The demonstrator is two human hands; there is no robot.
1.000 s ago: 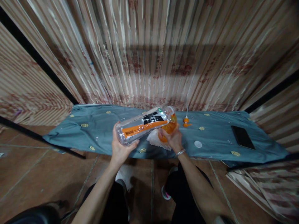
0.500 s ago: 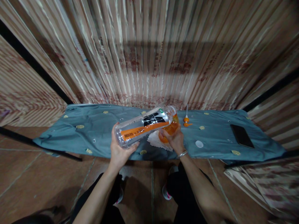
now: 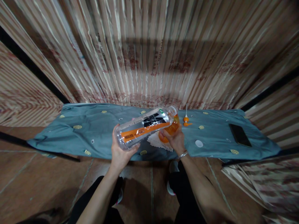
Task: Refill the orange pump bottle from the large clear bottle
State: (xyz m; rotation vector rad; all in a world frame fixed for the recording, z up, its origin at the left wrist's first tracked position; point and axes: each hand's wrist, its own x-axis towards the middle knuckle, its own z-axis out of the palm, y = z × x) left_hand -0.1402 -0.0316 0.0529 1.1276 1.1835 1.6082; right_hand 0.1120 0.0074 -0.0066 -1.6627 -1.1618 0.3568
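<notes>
My left hand point(image 3: 121, 155) is closed round the base of a clear plastic bottle point(image 3: 144, 127) with a silver and orange label. The bottle lies nearly level, its mouth tilted toward the right. Below and behind that mouth is an orange see-through bottle point(image 3: 172, 127), gripped by my right hand point(image 3: 175, 140); its opening is hidden by the clear bottle's neck. A white lacy cloth or tissue point(image 3: 157, 143) lies beneath the orange bottle. To the right, an orange pump head point(image 3: 186, 119) with a pale tube rests on the cloth-covered table.
A teal patterned cloth point(image 3: 105, 133) covers the long narrow table. On its right part lie a white round cap point(image 3: 199, 143) and a dark phone-like slab point(image 3: 240, 134). Striped curtains point(image 3: 149, 53) hang close behind, and dark poles point(image 3: 35, 65) slant at both sides.
The clear bottle has rolled slightly in my left hand, so its label faces differently. My right hand keeps its hold on the orange bottle. The camera view has shifted a little.
</notes>
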